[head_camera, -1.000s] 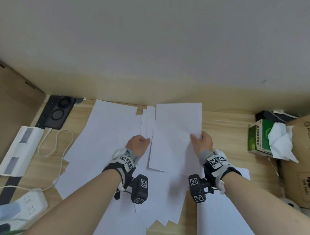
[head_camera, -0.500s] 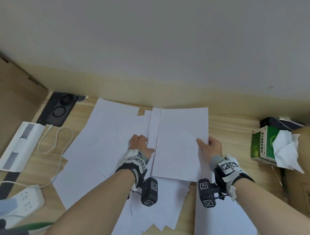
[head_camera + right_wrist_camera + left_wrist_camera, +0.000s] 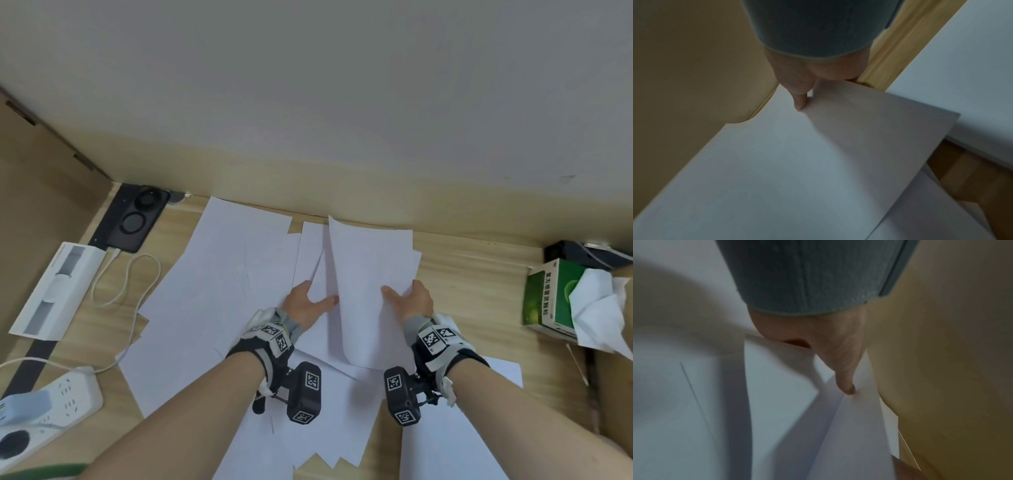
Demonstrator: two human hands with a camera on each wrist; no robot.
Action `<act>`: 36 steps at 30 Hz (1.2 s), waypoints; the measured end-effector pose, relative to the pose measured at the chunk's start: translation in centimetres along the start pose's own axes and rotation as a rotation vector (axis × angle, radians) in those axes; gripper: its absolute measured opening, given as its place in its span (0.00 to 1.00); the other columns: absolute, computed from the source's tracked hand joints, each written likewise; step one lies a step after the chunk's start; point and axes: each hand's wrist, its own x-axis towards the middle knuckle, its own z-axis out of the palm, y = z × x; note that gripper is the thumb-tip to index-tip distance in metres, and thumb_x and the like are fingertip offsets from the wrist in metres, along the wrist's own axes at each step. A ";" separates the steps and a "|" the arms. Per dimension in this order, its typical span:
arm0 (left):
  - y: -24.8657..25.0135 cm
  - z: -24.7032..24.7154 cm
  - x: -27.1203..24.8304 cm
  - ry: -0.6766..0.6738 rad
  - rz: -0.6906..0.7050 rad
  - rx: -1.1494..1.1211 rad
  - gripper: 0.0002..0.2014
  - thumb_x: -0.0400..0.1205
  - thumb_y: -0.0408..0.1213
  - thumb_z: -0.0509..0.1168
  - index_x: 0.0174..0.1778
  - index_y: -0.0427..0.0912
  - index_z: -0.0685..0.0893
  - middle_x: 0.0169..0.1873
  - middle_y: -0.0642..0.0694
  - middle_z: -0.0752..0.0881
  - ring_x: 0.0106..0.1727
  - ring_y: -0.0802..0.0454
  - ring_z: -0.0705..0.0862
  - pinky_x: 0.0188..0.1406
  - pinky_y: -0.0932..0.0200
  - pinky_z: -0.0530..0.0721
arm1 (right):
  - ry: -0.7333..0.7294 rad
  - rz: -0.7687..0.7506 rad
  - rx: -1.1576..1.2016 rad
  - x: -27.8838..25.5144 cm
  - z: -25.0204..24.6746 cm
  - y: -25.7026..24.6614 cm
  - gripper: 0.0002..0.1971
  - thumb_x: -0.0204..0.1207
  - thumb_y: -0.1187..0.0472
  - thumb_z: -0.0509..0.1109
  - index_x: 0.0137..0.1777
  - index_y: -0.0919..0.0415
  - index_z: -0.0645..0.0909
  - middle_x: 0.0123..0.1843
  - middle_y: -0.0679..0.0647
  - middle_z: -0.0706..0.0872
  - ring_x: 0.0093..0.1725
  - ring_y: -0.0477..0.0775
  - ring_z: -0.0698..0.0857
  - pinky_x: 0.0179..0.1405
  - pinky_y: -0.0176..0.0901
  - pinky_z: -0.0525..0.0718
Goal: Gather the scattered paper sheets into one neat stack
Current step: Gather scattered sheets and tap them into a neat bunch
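Several white paper sheets [image 3: 212, 291] lie fanned and overlapping across the wooden desk [image 3: 479, 274]. My right hand [image 3: 407, 301] pinches the right edge of a top sheet [image 3: 370, 274], thumb on top and fingers underneath; the sheet is lifted and bowed. In the right wrist view the thumb [image 3: 799, 97] presses on that sheet [image 3: 797, 162]. My left hand [image 3: 305, 301] is at the sheet's left side. Its thumb [image 3: 844, 379] lies on the paper while its fingers are hidden under a neighbouring sheet [image 3: 777, 378].
A green tissue box [image 3: 555, 294] and a cardboard box [image 3: 613, 394] stand at the right. On the left are a white power strip [image 3: 51, 404], a long white box [image 3: 54, 291], a black charger [image 3: 135, 217] and a looped cable [image 3: 130, 274]. The wall [image 3: 308, 102] is close behind.
The top sheet has risen off the pile and curled. My left hand moved right to its left side, fingers slipping under paper. My right hand keeps its hold.
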 end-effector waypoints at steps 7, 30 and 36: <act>1.1 -0.3 -0.4 -0.027 -0.034 -0.216 0.15 0.85 0.52 0.58 0.51 0.43 0.79 0.47 0.48 0.78 0.49 0.49 0.77 0.56 0.58 0.68 | 0.113 0.050 0.101 -1.0 -1.1 0.4 0.17 0.72 0.62 0.75 0.57 0.71 0.81 0.55 0.66 0.88 0.54 0.67 0.85 0.47 0.50 0.79; -0.6 -3.5 -0.7 0.255 -0.058 -0.055 0.26 0.78 0.30 0.64 0.74 0.35 0.72 0.70 0.40 0.77 0.67 0.44 0.80 0.57 0.58 0.77 | 0.042 -0.038 0.128 -1.2 -0.5 -0.4 0.12 0.70 0.66 0.76 0.47 0.77 0.83 0.48 0.73 0.90 0.51 0.73 0.88 0.49 0.63 0.86; 0.2 -3.0 0.0 0.153 -0.128 -0.120 0.24 0.79 0.31 0.64 0.73 0.38 0.72 0.67 0.41 0.79 0.68 0.44 0.78 0.59 0.58 0.76 | -0.090 -0.054 -0.163 0.2 0.8 0.9 0.15 0.72 0.51 0.74 0.48 0.63 0.82 0.44 0.59 0.88 0.42 0.62 0.85 0.38 0.46 0.77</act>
